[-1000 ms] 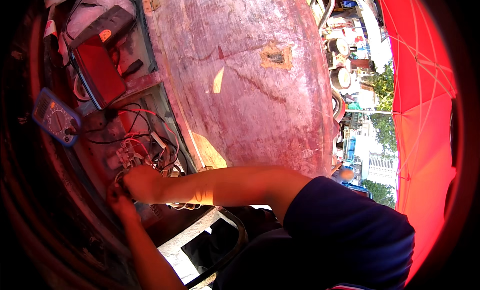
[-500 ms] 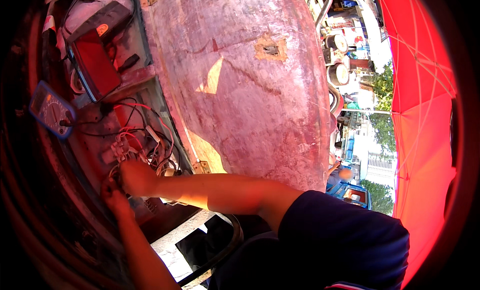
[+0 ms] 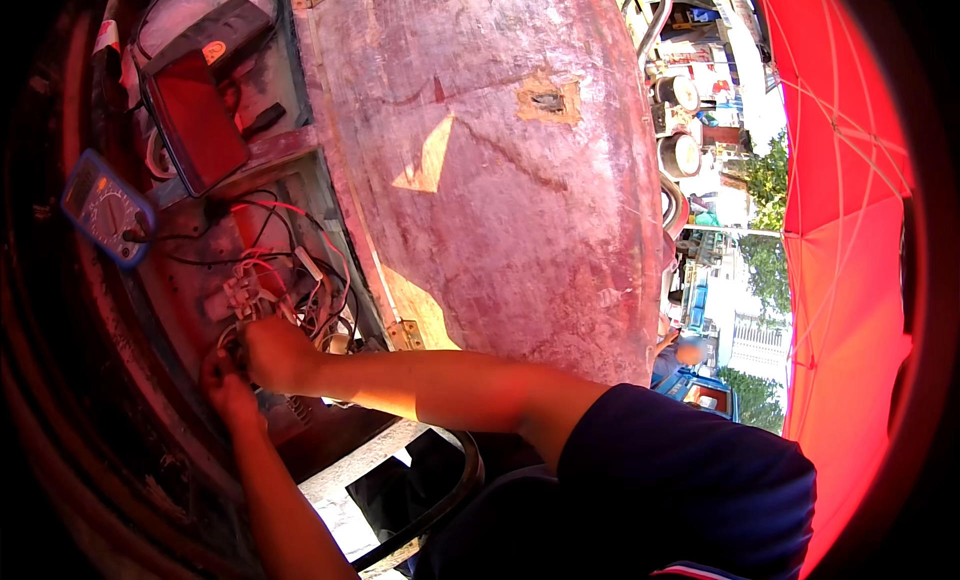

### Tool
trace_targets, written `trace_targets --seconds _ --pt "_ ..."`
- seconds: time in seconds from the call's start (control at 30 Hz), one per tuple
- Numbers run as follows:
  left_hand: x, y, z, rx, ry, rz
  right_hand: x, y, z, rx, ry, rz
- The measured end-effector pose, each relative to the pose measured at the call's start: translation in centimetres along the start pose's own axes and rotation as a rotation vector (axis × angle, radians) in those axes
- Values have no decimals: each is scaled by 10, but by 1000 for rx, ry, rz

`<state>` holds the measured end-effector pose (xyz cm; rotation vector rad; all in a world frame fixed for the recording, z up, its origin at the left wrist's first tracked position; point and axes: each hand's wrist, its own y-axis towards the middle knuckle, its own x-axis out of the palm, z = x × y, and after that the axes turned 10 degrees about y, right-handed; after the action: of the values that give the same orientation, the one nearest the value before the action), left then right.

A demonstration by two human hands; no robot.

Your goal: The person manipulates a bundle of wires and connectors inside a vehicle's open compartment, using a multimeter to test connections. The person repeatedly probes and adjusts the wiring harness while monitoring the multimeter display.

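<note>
Multimeter point(image 3: 108, 210) left of the wires point(image 3: 322, 305) (panel point(image 3: 490, 230) to their right)

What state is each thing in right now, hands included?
Left hand: fingers curled, grip unclear
Right hand: beside the left, grip hidden
Wires: loosely tangled
Multimeter: face up, lead plugged in, reading illegible
Flat dark-rimmed object: tilted
Purplish panel: scuffed, one patch damaged
Red canopy: spread open

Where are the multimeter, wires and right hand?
Multimeter point(image 3: 109, 210): head view, middle of its face.
Wires point(image 3: 316, 305): head view, within the tangle.
Right hand point(image 3: 279, 355): head view, back of the hand.
</note>
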<state>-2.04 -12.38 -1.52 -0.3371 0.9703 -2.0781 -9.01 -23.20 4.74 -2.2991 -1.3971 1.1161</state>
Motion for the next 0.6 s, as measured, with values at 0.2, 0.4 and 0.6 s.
trace_targets --seconds 0.2,0.4,0.6 --pt "-5 12 -20 127 -40 -20 19 -4 16 -358 -424 -120" --pt "-4 4 -6 -1 -26 -37 6 -5 -4 -56 163 129" --pt "-1 7 -8 32 -5 -16 -8 -4 -1 -435 -498 -203"
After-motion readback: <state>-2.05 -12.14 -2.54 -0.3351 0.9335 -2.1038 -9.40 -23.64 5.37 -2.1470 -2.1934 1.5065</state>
